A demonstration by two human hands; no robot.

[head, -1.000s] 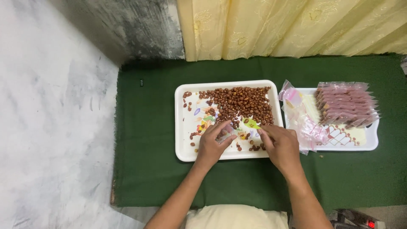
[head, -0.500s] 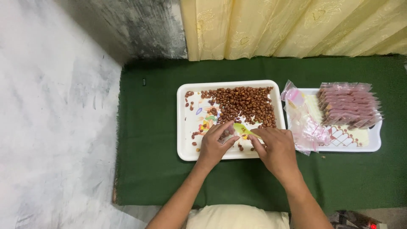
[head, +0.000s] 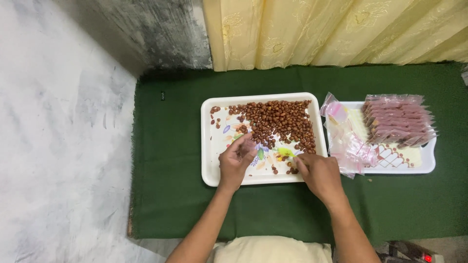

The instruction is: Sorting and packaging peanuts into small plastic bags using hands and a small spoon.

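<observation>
The left hand [head: 236, 161] has its grip curled shut on a small clear pouch [head: 247, 146], held over the white tray [head: 209, 146]. Just right of it, the right hand [head: 319, 173] pinches at loose peanuts [head: 292, 169] near the tray's front rim. The main peanut heap [head: 280, 121] fills the tray's far half. Right of the tray, a second tray [head: 424, 163] holds filled packets [head: 397, 119] and empty pouches [head: 348, 143], all on green cloth [head: 170, 195].

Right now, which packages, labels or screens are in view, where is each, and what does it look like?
Filled packets: stacked in a row on the right tray, small, clear pinkish.
Empty bags: loose heap at that tray's left edge, thin, clear with pink tint.
Small packet: in the left hand over the nut tray, clear.
No screens or signs.
</observation>
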